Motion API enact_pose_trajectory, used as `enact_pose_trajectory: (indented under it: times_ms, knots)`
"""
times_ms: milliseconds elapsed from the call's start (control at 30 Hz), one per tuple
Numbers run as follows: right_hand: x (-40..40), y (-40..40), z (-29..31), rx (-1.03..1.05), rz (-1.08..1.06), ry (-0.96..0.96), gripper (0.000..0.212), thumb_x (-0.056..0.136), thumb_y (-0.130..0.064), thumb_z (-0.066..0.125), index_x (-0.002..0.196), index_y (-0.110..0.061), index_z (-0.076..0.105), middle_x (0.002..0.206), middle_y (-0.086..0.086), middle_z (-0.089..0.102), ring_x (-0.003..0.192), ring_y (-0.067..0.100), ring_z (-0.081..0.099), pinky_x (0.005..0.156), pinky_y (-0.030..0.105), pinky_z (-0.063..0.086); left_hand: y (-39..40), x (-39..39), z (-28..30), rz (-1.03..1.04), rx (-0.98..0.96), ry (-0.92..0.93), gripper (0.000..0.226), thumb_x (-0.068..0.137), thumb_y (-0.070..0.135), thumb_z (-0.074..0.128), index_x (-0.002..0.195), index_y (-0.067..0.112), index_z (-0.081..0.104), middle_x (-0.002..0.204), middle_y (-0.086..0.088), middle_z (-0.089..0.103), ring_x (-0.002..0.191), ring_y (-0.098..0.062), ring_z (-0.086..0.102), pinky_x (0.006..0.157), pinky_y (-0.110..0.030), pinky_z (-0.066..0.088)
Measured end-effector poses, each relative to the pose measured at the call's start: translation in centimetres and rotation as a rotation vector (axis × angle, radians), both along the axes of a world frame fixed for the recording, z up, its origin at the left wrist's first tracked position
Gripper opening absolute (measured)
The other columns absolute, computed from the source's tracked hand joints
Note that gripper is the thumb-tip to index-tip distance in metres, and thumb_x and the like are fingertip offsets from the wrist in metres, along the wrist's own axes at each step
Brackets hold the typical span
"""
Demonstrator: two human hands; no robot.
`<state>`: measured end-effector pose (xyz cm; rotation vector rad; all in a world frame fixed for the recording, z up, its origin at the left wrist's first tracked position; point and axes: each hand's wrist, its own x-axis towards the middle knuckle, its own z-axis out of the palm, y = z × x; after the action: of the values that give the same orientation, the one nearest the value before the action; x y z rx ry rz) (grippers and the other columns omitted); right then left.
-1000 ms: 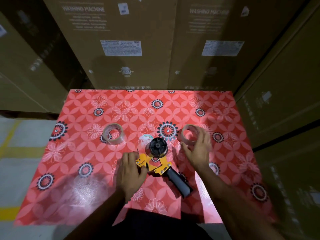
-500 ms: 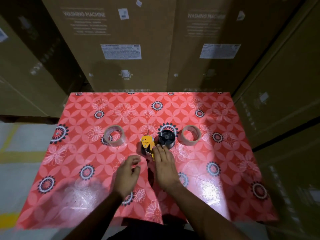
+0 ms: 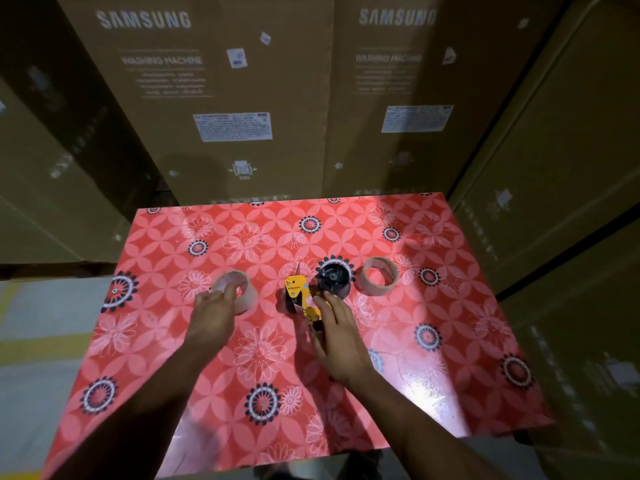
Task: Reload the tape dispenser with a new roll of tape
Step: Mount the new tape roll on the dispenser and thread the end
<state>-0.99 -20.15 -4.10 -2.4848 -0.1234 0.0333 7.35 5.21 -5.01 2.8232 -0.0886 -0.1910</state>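
The tape dispenser [image 3: 304, 296] was steadied on the table [image 3: 450, 341] by the right hand [image 3: 337, 336], fingers straight, baring its empty hub. The new roll [image 3: 239, 292] beside it was touched by the left hand [image 3: 213, 315], fingers loosely curved, seemingly for lifting.

The counter [image 3: 450, 341] fills the middle and lower part of the frame, covered with a glossy red cloth printed with white and dark flower rings. Near the centre of the frame a yellow and black tape dispenser [image 3: 313, 291] lies on it, its black hub facing up; just right of the hub lies an empty brown cardboard core [image 3: 378, 280], close but apart from it. Left of the dispenser a clear roll of tape [image 3: 237, 292] rests on the cloth, partly hidden by a hand.
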Motion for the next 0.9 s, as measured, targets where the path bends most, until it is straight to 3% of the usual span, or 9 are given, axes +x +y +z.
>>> enact_pose_trajectory:
  times_ms: [100,167,233,333,433,567,667,767,900]
  knots:
    - [-0.9,0.6,1.8,0.254,-0.067,-0.042,0.052,0.101,-0.021,0.051,0.151,-0.021,0.039,0.153,0.001,0.042,0.141,0.017,0.039,0.114,0.043,0.040,-1.6,-2.8,2.4,0.172,-0.550,0.044,0.059,0.096,0.005,0.059,0.135,0.043,0.038,0.131,-0.021,0.063,0.088,-0.032,0.072,0.068,-0.050,0.064]
    - [-1.0,1.2,4.0,0.427,-0.035,-0.061,0.048,0.101,-0.018,0.052,0.148,-0.025,0.044,0.145,-0.004,0.052,0.132,0.009,0.050,0.106,0.035,0.047,-3.2,-5.1,4.7,0.283,-0.890,0.044,0.047,0.096,0.006,0.064,0.124,0.040,0.046,0.119,-0.012,0.071,0.079,-0.030,0.075,0.064,-0.059,0.062]
    - [-1.1,1.8,6.6,0.560,0.073,-0.038,0.048,0.101,-0.012,0.056,0.146,-0.027,0.048,0.140,-0.004,0.056,0.126,0.005,0.055,0.101,0.025,0.049,-4.9,-7.1,6.6,0.323,-1.180,0.058,0.036,0.093,0.003,0.068,0.114,0.029,0.052,0.101,-0.015,0.076,0.076,-0.032,0.073,0.064,-0.063,0.057]
    - [-1.3,2.0,8.9,0.605,0.179,-0.043,0.044,0.097,-0.014,0.067,0.139,-0.023,0.057,0.131,-0.005,0.058,0.118,0.008,0.060,0.094,0.020,0.051,-6.9,-9.2,8.9,0.320,-1.456,0.074,0.025,0.091,-0.004,0.066,0.107,0.012,0.054,0.095,-0.022,0.075,0.080,-0.032,0.069,0.067,-0.040,0.058]
    - [-1.3,1.7,9.8,0.569,0.156,-0.128,0.035,0.088,-0.016,0.078,0.122,-0.020,0.070,0.116,-0.007,0.065,0.106,0.005,0.064,0.084,0.015,0.048,-8.0,-10.3,10.6,0.330,-1.501,0.032,0.020,0.086,0.008,0.071,0.102,0.017,0.065,0.081,-0.020,0.070,0.075,-0.027,0.066,0.066,-0.034,0.054]
    - [-0.9,1.2,10.0,0.745,0.057,-0.098,0.025,0.083,-0.014,0.080,0.107,-0.019,0.077,0.109,0.000,0.072,0.102,0.013,0.070,0.084,0.024,0.053,-8.3,-11.4,11.7,0.255,-1.497,0.091,0.028,0.087,0.017,0.068,0.115,0.019,0.072,0.114,-0.015,0.074,0.106,-0.031,0.069,0.091,-0.045,0.053]
    - [-1.1,0.5,10.3,0.808,0.031,-0.063,0.024,0.085,-0.019,0.076,0.109,-0.023,0.077,0.109,0.002,0.073,0.101,0.017,0.072,0.084,0.035,0.057,-8.2,-11.8,12.1,0.159,-1.420,0.083,0.041,0.086,0.002,0.067,0.127,0.009,0.065,0.126,-0.012,0.070,0.121,-0.027,0.065,0.099,-0.037,0.053]
    - [-1.7,-0.4,10.9,0.834,0.131,-0.007,0.034,0.086,-0.014,0.074,0.118,-0.024,0.075,0.109,0.003,0.070,0.099,0.018,0.070,0.078,0.028,0.056,-8.3,-11.8,12.7,0.164,-1.279,-0.028,0.032,0.091,-0.007,0.065,0.119,0.009,0.068,0.114,-0.005,0.075,0.108,-0.020,0.070,0.090,-0.028,0.056]
    - [-1.8,-1.2,10.8,0.823,0.086,-0.032,0.026,0.085,-0.019,0.076,0.110,-0.026,0.079,0.105,0.001,0.075,0.098,0.021,0.072,0.078,0.037,0.057,-9.0,-11.9,13.6,0.184,-1.284,-0.068,0.028,0.090,-0.006,0.066,0.109,0.013,0.073,0.098,0.002,0.079,0.091,-0.010,0.073,0.077,-0.022,0.055]
